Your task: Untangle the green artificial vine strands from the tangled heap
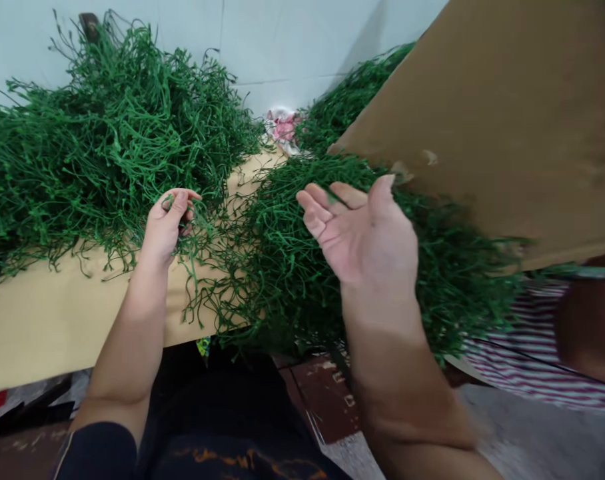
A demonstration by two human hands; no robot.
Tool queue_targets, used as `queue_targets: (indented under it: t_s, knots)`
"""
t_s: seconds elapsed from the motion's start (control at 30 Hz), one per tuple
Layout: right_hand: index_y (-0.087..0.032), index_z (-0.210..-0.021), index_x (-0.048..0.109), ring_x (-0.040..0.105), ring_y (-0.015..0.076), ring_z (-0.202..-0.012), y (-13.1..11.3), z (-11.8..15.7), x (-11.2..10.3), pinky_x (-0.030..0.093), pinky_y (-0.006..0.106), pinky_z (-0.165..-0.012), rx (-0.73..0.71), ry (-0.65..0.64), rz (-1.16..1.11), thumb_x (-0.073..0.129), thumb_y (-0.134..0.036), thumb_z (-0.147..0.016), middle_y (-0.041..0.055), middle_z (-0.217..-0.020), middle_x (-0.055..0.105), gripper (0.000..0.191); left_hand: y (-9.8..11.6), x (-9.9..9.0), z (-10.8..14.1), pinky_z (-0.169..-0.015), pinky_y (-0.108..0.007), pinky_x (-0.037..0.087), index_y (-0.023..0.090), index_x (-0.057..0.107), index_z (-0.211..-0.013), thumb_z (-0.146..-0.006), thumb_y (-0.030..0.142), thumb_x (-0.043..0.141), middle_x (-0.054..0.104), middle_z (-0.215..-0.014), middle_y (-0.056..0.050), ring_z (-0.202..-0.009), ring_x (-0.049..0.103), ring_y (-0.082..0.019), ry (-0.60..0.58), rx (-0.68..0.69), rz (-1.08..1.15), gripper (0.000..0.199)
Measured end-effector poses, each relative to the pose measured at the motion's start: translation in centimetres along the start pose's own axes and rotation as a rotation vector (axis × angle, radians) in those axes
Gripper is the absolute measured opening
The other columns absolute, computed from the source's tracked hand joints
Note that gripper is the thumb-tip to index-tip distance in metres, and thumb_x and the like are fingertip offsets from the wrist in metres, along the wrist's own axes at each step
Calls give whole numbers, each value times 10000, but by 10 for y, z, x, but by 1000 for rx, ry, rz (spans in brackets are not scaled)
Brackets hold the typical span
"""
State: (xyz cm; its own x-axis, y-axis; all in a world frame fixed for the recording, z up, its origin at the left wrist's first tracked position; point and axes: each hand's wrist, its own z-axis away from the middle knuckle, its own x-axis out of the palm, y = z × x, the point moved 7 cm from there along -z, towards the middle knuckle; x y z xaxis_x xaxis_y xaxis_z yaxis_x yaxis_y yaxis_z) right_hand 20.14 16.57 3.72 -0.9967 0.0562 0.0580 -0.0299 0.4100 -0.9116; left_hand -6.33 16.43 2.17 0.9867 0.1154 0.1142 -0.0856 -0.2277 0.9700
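My left hand (173, 215) is closed in a pinch around a few thin green stems, at the near edge of a large left pile. My right hand (365, 233) is turned palm up with its fingers apart and nothing in it, over or against a second pile. The left pile of stems (132, 127) is a tangle of plastic-looking green strands with small knobbed tips. A darker right pile (292, 267) spreads beneath and around my right hand. Loose stems (217, 273) lie between the piles on the tan board (72, 313).
A large brown cardboard sheet (507, 127) slants over the right side. More green stems (352, 93) lie behind it by the pale wall (282, 40). A pink and white cloth or bag (284, 127) sits at the back. Striped fabric (537, 347), apparently another person's clothing, shows at right.
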Motion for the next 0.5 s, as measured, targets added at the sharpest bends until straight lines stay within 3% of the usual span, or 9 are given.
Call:
queue_targets:
  t_s: [0.1, 0.17, 0.2, 0.33, 0.5]
  knots:
    - [-251, -1146, 493, 450, 252, -1265, -37, 6, 0, 505, 409, -872, -190, 204, 135, 467, -483, -860, 133, -1282, 467, 370, -3, 3, 0, -375, -159, 282, 187, 590, -754, -761, 508, 588, 439, -572, 35, -457, 389, -49, -15, -13, 21, 321]
    - [-242, -1272, 425, 263, 241, -1390, -56, 5, -1, 429, 380, -985, -270, 292, 276, 569, -375, -822, 130, -1432, 308, 491, -5, 4, 0, -375, -158, 278, 184, 595, -762, -753, 501, 601, 436, -578, 36, -462, 384, -48, -16, -27, 57, 317]
    - [-226, -1299, 412, 265, 242, -1389, -59, 3, 1, 416, 373, -997, -267, 280, 336, 587, -352, -812, 140, -1446, 294, 532, -5, 4, 0, -376, -158, 280, 184, 596, -767, -750, 499, 606, 435, -581, 36, -463, 383, -47, -17, -34, 70, 316]
    - [-199, -1131, 571, 601, 213, -1031, -43, 1, 39, 500, 389, -842, -174, 1, 482, 537, -389, -837, 127, -1145, 602, 351, -5, 7, 2, -387, -161, 301, 187, 599, -783, -763, 505, 587, 446, -592, 31, -474, 397, -50, -36, -34, 57, 318]
    - [-165, -951, 615, 581, 152, -713, -20, 24, 116, 461, 309, -661, -175, -400, 611, 599, -395, -781, 46, -789, 648, 286, -7, 7, 2, -393, -172, 308, 184, 595, -776, -776, 521, 565, 451, -570, 34, -450, 390, -47, -29, -24, 7, 339]
